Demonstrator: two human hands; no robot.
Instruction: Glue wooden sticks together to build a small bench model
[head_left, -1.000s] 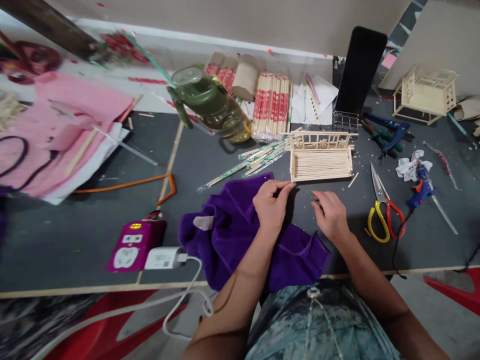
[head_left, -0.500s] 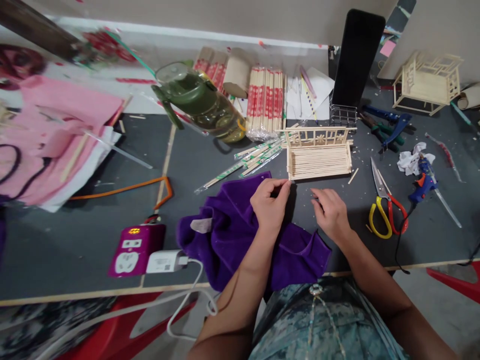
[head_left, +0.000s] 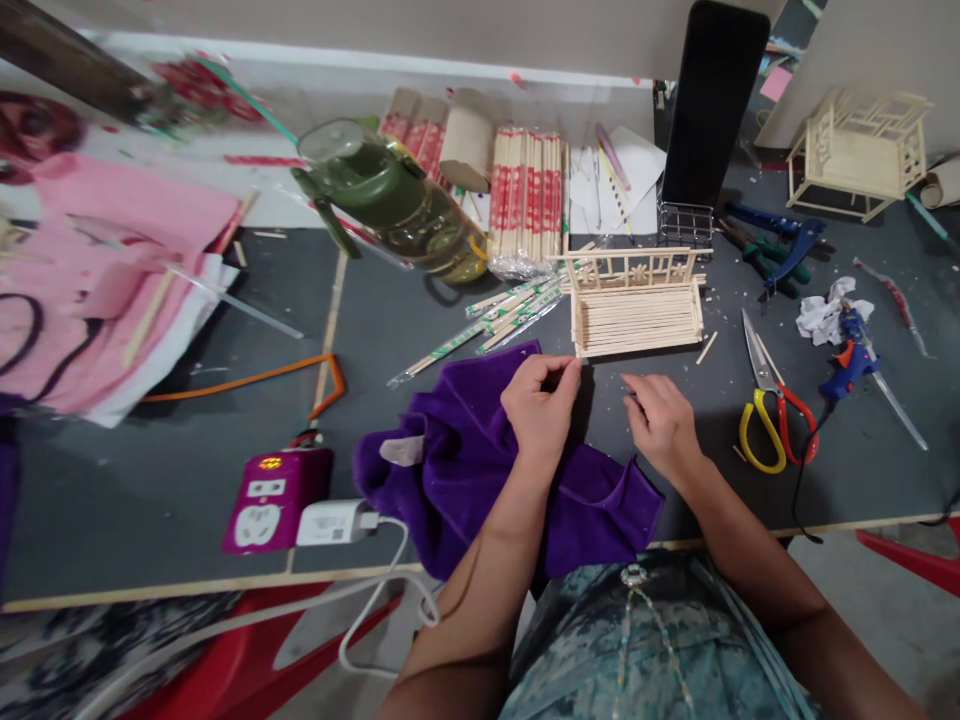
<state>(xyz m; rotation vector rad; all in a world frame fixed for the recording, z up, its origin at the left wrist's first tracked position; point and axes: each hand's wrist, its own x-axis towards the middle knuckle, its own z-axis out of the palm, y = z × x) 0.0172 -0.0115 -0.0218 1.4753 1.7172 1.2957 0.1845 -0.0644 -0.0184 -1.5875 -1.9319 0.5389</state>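
Left grip [head_left: 541, 405] pinched by stick bench [head_left: 637, 318], right grip [head_left: 661, 425] narrowly parted

Gray surface [head_left: 187, 450] runs across my view. Purple cloth [head_left: 465, 450] lies bunched on it, partly under my left forearm. Pink sheets [head_left: 142, 270] at far left. Green-topped bottle [head_left: 390, 200] tilts toward the back, next to wrapped chopsticks [head_left: 529, 195]. Black phone [head_left: 712, 100] stands in a wire holder [head_left: 686, 225]. Second stick model [head_left: 859, 150] at upper right.

The stick bench sits mid-surface, slatted seat up, railed back on its far side, just beyond both my grips. My left grip has thumb and index tips together at the bench's front left corner; can't tell if they touch it or hold anything. My right grip hovers in front of the bench, apart from it, thumb and index slightly spread; can't tell if something tiny is in there.

Scissors [head_left: 769, 400] with one yellow and one red handle lie to the right, blades slightly open. Magenta socket box [head_left: 274, 500] at left, white adapter [head_left: 330, 523] just beside. Blue glue gun [head_left: 847, 365] beyond the scissors, by crumpled tissue [head_left: 825, 312]. Short loose stick [head_left: 706, 347] just right of the bench.
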